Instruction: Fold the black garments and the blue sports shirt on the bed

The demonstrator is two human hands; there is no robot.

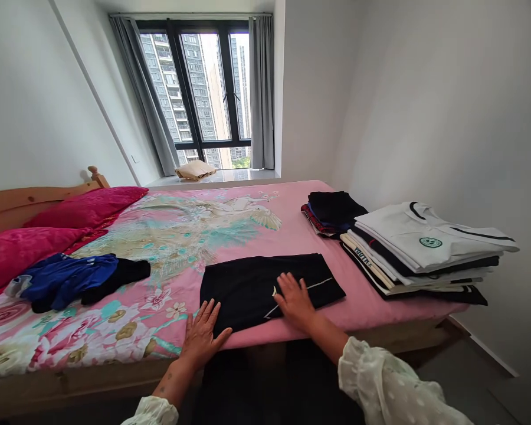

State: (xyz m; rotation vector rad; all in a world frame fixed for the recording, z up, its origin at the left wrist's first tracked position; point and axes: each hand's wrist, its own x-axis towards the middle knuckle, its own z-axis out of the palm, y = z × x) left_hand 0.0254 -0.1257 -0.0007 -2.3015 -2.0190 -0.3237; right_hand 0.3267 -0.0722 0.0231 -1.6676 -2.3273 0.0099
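Note:
A black garment (256, 286) with a thin white stripe lies spread flat near the front edge of the bed (292, 230). My left hand (202, 333) rests flat, fingers spread, at the garment's lower left corner, partly on the pink floral sheet. My right hand (294, 298) lies flat on the garment, fingers stretched out, near the white stripe. Neither hand holds anything.
A tall stack of folded clothes (425, 251) with a white shirt on top sits at the bed's right. A smaller dark folded pile (331, 211) lies behind it. Unfolded blue and black clothes (77, 280) lie at left, next to magenta pillows (71, 215). A wall runs close on the right.

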